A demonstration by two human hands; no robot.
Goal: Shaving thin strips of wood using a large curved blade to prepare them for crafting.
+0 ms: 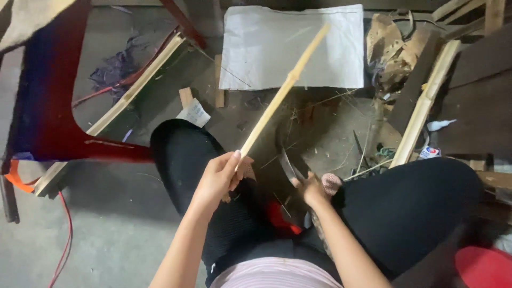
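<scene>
While we sit over the concrete floor [106, 234] with the white sheet [290, 48] ahead, our left hand [218, 176] is clamped on a bamboo strip [282, 90] angled up over it, and our right hand [312, 189] grips a curved knife [288, 162] beside our knee. Judging by this, we are between cuts; the blade must meet the strip. 2 bamboo lengths [424, 104] and scraps crowd the right.

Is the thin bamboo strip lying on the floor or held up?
Held up: the left hand grips the thin pale bamboo strip at its lower end, slanting above the grey floor.
</scene>
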